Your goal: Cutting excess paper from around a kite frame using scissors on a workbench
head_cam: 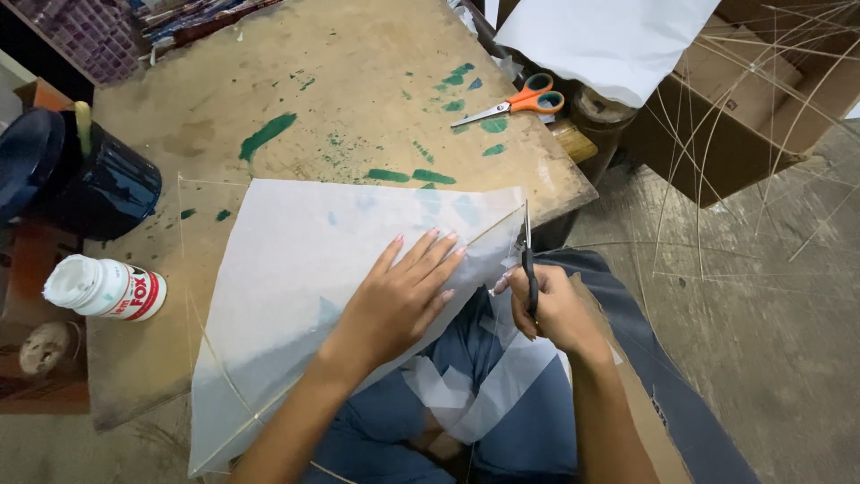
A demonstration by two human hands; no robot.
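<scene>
Head view. A sheet of thin translucent paper (296, 296) is lying across the near edge of a worn wooden table (358, 81) and overhanging the person's lap; thin sticks are running along its edges, forming a light frame. The paper is judged very light, limp and easily torn or creased, so it is best held by a flat palm pressing it down close to the cut line, not by pinching a free edge.

The left hand (399, 300) is doing just that: it is lying flat on the paper, fingers spread and extended, closing on nothing, fingertips just short of the right-hand edge of the sheet. The right hand (551, 309) is curling closed around the dark handles of a pair of scissors (528, 260), whose blades are pointing up and away, close together, touching the paper's edge beside a stick.

Loose paper offcuts (484, 385) are resting on the lap below. On the table, well apart, orange-handled scissors (520, 100) are lying among green paint smears; a white glue bottle (103, 287) is lying on its side at the left, near a dark blue container (98, 184). A cardboard box (743, 99) and more thin sticks are standing to the right.
</scene>
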